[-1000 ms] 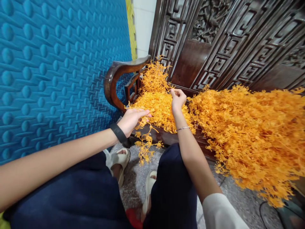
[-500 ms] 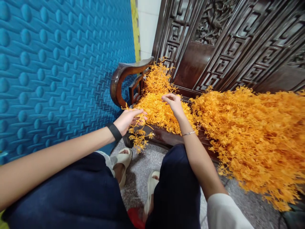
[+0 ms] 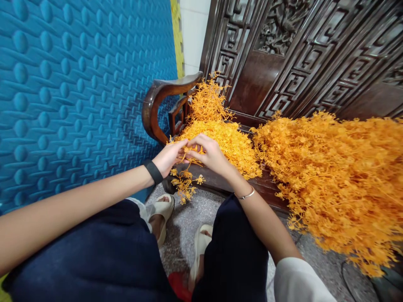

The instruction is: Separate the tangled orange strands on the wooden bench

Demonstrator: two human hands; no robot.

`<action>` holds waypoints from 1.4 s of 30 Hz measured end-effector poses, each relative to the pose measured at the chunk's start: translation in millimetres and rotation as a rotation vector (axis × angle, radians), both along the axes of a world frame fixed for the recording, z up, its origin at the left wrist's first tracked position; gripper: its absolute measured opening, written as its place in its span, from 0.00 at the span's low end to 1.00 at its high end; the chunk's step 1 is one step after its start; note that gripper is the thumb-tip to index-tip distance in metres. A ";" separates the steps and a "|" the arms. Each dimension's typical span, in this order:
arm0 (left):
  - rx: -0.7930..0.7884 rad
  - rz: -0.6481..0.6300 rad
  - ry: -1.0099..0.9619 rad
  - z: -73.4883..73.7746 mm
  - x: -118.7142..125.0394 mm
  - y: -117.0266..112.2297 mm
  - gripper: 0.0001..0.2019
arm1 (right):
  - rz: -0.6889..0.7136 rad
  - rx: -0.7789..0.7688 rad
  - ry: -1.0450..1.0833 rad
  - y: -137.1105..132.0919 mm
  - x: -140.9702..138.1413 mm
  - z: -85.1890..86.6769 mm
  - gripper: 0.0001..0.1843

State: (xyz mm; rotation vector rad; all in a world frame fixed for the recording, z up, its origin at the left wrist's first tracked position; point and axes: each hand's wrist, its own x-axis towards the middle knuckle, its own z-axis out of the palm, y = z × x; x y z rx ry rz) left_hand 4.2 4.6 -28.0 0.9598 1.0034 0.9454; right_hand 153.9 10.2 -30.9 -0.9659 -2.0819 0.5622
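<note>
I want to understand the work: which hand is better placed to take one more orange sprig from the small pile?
Probably the right hand: it lies against the small pile, while the left hand already holds a hanging sprig.

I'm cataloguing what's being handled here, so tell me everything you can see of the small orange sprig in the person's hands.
The orange sprig is a thin, branching stem with many tiny clustered tips, plastic-looking and bright orange like the piles behind it. Its top is pinched between the left hand and the right hand, whose fingers meet over it. The rest hangs down in front of the dark wooden bench edge, above the speckled floor. How it is joined under the fingers is hidden.
</note>
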 end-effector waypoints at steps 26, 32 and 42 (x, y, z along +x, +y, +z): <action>0.232 0.120 0.168 9.9 14.4 -6.6 0.13 | -0.233 -0.511 0.691 17.7 -8.8 -1.5 0.08; 0.239 0.254 0.108 4.5 25.2 -0.1 0.14 | -0.367 -0.404 0.761 21.0 -32.1 -9.3 0.06; 0.402 0.054 0.127 16.7 22.5 -23.8 0.12 | -0.872 -0.029 0.860 82.5 61.8 -15.4 0.06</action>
